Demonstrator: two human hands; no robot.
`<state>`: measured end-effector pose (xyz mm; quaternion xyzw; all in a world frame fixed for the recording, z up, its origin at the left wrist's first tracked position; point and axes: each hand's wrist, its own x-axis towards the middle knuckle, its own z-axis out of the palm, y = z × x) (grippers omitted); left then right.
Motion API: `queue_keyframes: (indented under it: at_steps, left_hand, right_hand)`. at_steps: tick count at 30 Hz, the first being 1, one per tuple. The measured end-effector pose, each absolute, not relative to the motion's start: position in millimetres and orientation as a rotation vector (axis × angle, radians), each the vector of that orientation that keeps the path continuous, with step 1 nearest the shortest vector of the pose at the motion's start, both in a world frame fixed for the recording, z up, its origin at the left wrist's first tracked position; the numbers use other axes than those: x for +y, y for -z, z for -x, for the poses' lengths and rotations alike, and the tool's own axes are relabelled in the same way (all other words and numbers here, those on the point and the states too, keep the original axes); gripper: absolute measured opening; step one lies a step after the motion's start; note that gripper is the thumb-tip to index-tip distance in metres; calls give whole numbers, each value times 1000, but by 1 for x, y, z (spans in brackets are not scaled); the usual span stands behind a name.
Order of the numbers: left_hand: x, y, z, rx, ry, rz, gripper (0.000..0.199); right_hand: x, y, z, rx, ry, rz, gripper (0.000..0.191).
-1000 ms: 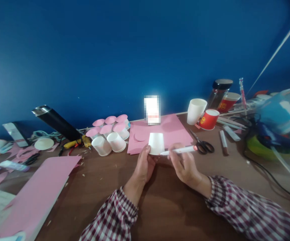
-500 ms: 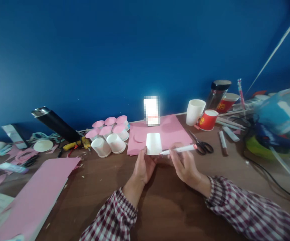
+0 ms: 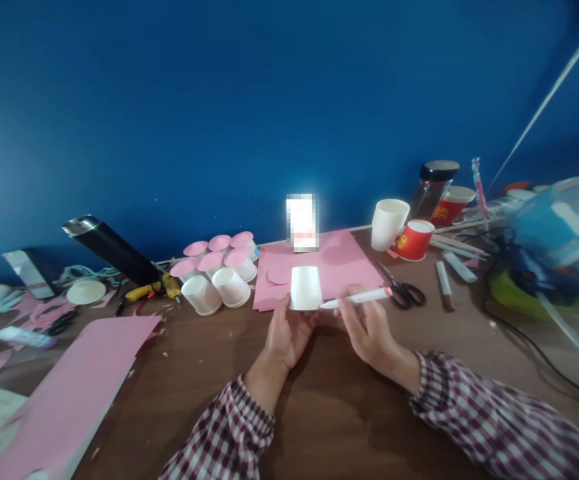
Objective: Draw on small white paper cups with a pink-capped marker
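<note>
My left hand (image 3: 287, 333) holds a white paper cup (image 3: 306, 288) upside down by its lower rim, in front of the pink sheets (image 3: 339, 257). Between the fingers of my right hand (image 3: 369, 330) is a white marker (image 3: 364, 298), its tip pointing left and close to the cup's lower right edge. Whether the tip touches the cup cannot be made out. Left of the sheets stand several white cups with pink tops (image 3: 212, 261) and two plain upturned white cups (image 3: 231, 287).
Scissors (image 3: 407, 293), a capped marker (image 3: 445, 285), a red cup (image 3: 414, 240) and a white cup (image 3: 389, 225) are on the right. A black bottle (image 3: 114, 247) and a long pink sheet (image 3: 77, 393) lie left. A lit, pixelated screen (image 3: 303, 223) stands at the back.
</note>
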<state>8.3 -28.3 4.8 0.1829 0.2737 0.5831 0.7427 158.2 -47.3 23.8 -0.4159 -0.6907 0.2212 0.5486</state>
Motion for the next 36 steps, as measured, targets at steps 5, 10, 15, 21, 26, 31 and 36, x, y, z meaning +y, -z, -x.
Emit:
queue_keyframes:
  at_steps: [5,10,15,21,26,31,36]
  left_hand:
    - [-28,-6,-8,592,-1264,-358,26]
    - [-29,-8,-7,592,-1242,-315,31]
    - [-29,-5,-6,567,-1245,-311,35]
    - [-29,-5,-7,580,-1242,-331,30]
    - [-28,-6,-7,581,-1235,-335,29]
    - [-28,-8,-8,574,-1227,-341,30]
    - [-29,-9,-8,585,-1236,-350,29]
  right_hand:
    - [-43,-14,-155,-1436,-643,992,14]
    - [-40,-11,-152,-1290,-719,967,12]
    - [-43,-18,-152,-1340,-658,979,14]
    - [-46,-14,-152,-1406,-658,980,13]
    - [-47,-16,-153,-1468,-646,993,14]
    - [-47,-21,-152,-1486,-642,990,18]
    - [-46,-19,-152,-1506,-643,998,17]
